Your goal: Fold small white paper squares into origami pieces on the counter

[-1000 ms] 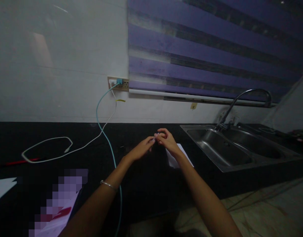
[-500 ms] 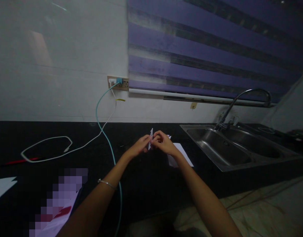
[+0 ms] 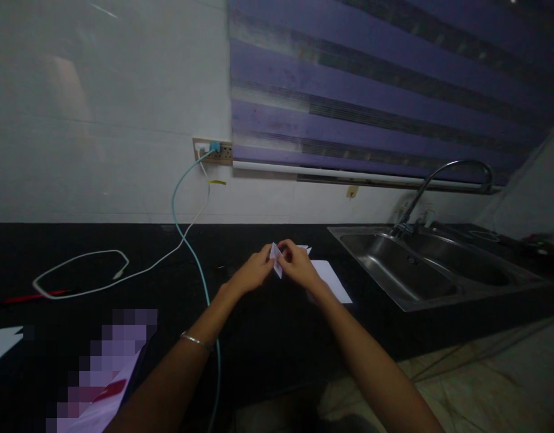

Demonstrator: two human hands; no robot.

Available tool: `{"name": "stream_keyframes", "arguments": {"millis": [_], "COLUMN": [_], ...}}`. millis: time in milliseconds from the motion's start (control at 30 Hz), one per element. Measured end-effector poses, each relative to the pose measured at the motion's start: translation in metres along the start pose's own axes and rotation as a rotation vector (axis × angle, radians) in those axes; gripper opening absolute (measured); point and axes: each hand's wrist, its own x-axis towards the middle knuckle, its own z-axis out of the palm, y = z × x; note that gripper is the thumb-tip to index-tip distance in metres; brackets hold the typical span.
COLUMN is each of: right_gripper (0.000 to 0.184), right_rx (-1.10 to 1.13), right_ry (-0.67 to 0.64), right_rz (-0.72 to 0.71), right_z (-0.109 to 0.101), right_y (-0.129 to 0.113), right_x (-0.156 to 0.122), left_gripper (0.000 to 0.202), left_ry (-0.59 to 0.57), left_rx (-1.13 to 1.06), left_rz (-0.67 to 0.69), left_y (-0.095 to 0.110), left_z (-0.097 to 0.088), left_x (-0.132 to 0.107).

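A small piece of folded white paper (image 3: 277,260) is held up over the dark counter between my two hands. My left hand (image 3: 257,268) pinches its left side. From the right, my right hand (image 3: 298,264) grips it with thumb and fingers, the index finger curled near the top. Just beyond my right wrist lies a flat white sheet of paper (image 3: 331,280) on the counter, and a smaller folded white piece (image 3: 306,248) shows partly behind my right hand.
A steel double sink (image 3: 407,270) with a curved faucet (image 3: 457,162) is on the right. Teal (image 3: 196,258) and white cables (image 3: 154,264) run from a wall outlet (image 3: 222,153) across the black counter (image 3: 258,355). A red pen-like object (image 3: 26,297) and white paper (image 3: 1,343) lie at left.
The folded paper has turned, so a broader face shows instead of its narrow edge. Both hands have shifted slightly and still hold it.
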Motion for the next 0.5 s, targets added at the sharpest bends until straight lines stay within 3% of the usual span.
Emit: {"name": "stream_keyframes", "arguments": {"millis": [133,300,500], "right_gripper": [0.026,0.024,0.036], "right_rx": [0.03,0.136,0.422], "right_ry": [0.008,0.044,-0.015], "right_rz": [-0.023,0.033,0.138], "right_z": [-0.004,-0.008,-0.009], "right_y": [-0.001,0.002,-0.002], "right_x": [0.001,0.004,0.004], "left_gripper": [0.049,0.036,0.03], "left_ry": [0.093,0.155,0.198], "left_rx": [-0.054,-0.209,-0.31], "left_rz": [-0.032,-0.073,-0.149], "left_y": [-0.002,-0.004,0.013], "left_z": [-0.005,-0.011,-0.016], "left_x": [0.003,0.008,0.006]}}
